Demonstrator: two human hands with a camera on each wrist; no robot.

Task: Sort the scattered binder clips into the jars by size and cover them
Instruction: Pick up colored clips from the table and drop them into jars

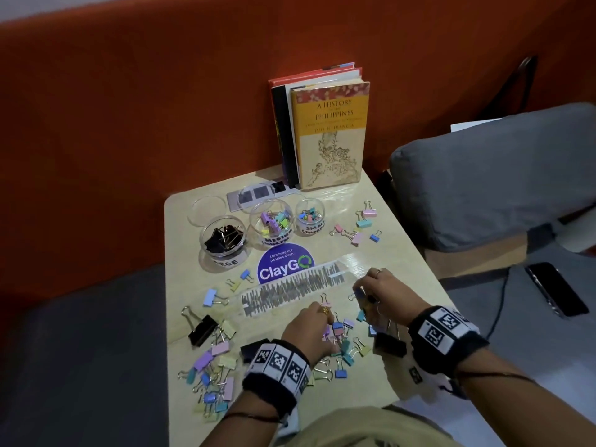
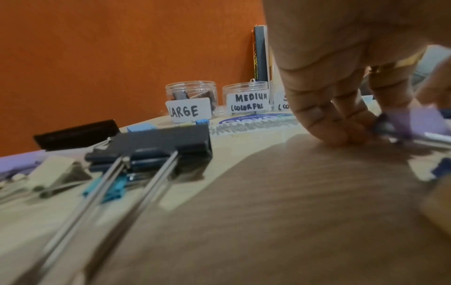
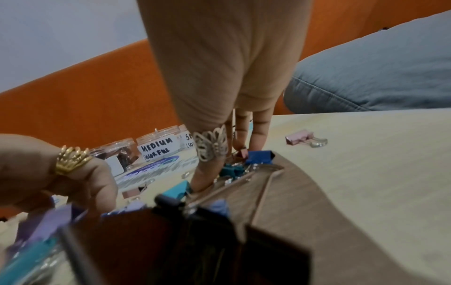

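Observation:
Three open clear jars stand at the back of the table: large (image 1: pixel 222 240) with black clips, medium (image 1: pixel 272 222) and small (image 1: pixel 309 216) with pastel ones. Pastel binder clips (image 1: pixel 342 333) lie heaped at the table's front middle. My left hand (image 1: pixel 309 330) is down in this heap and pinches a lilac clip (image 2: pixel 415 123) between fingers and thumb. My right hand (image 1: pixel 371 291) arches over the heap's right side, fingertips closing on a small blue clip (image 3: pixel 260 157). A large black clip (image 1: pixel 388 345) lies under the right wrist.
More clips lie scattered at the front left (image 1: pixel 213 372) and back right (image 1: pixel 361 225). A large black clip (image 1: pixel 203 330) sits at the left. Two clear lids (image 1: pixel 208 209) lie behind the jars. Books (image 1: pixel 332 133) stand at the back. A grey cushion (image 1: pixel 500 175) is to the right.

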